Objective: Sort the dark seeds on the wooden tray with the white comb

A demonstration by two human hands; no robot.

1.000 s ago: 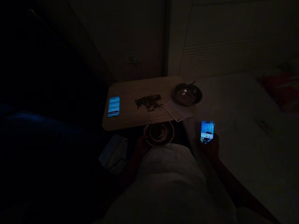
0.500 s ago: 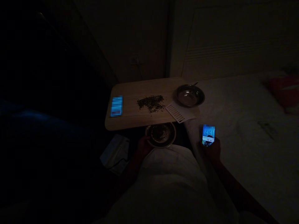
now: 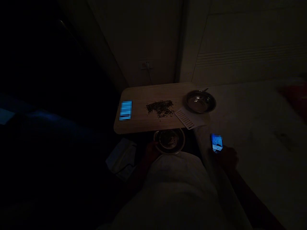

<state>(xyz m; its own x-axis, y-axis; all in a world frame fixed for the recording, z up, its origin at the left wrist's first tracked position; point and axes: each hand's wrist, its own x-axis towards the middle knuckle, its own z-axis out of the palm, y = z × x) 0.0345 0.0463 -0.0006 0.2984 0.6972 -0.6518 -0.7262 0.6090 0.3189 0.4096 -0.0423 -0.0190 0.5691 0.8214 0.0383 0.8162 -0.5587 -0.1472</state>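
Note:
The room is very dark. My right hand (image 3: 227, 158) is closed around a lit phone (image 3: 216, 143), held low over the bed at the right. My left hand (image 3: 150, 150) grips the left rim of a metal bowl (image 3: 169, 141) with dark bits in it, just below the near edge of a small wooden table (image 3: 144, 123). On the table lie a pile of dark small bits (image 3: 160, 108), a second lit phone (image 3: 125, 110) at the left, a white slotted card (image 3: 187, 118) and an empty metal bowl (image 3: 200, 101) at the right.
A pale bed surface (image 3: 259, 134) stretches to the right of the table. A wall socket with a cable (image 3: 146, 65) is behind the table. A whitish bag or cloth (image 3: 122, 158) lies on the floor at lower left. My white-clad lap (image 3: 172, 188) fills the bottom centre.
The view has swung, so everything sits further right and lower in the picture. My right hand has lowered the phone toward the bed. My left hand stays on the bowl.

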